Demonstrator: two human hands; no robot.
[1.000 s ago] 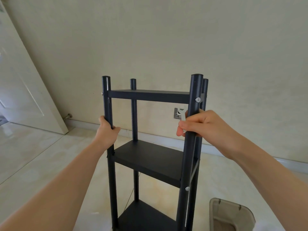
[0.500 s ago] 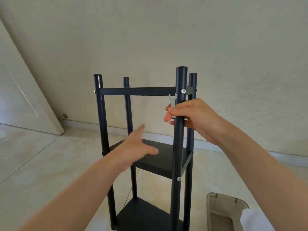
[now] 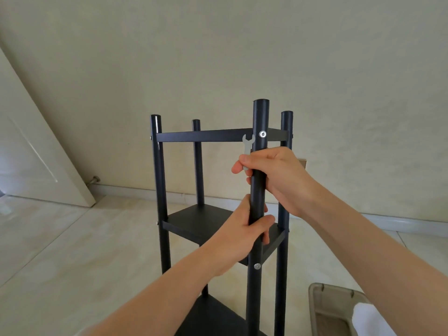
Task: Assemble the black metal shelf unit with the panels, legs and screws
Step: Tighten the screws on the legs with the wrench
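Note:
The black metal shelf unit [image 3: 201, 224] stands upright on the floor, with three panels fixed between its round legs. My right hand [image 3: 274, 173] grips the near right leg [image 3: 260, 117] below the top panel [image 3: 203, 136] and also pinches a small silver wrench [image 3: 247, 146] against it. Lower on the same leg, just above the middle panel, my left hand [image 3: 244, 229] wraps around the tube. Silver screw heads show on that leg at the top panel [image 3: 262, 134] and at the middle panel [image 3: 257, 266].
A beige plastic bin [image 3: 324, 301] with a white cloth [image 3: 371, 321] in it sits on the floor at the lower right. A white door [image 3: 36, 151] leans open at the left. The wall and its baseboard [image 3: 400, 224] stand close behind the shelf.
My left hand let go of the far left leg, crossed over and took hold of the near right leg under my right hand. The shelf has turned slightly in view.

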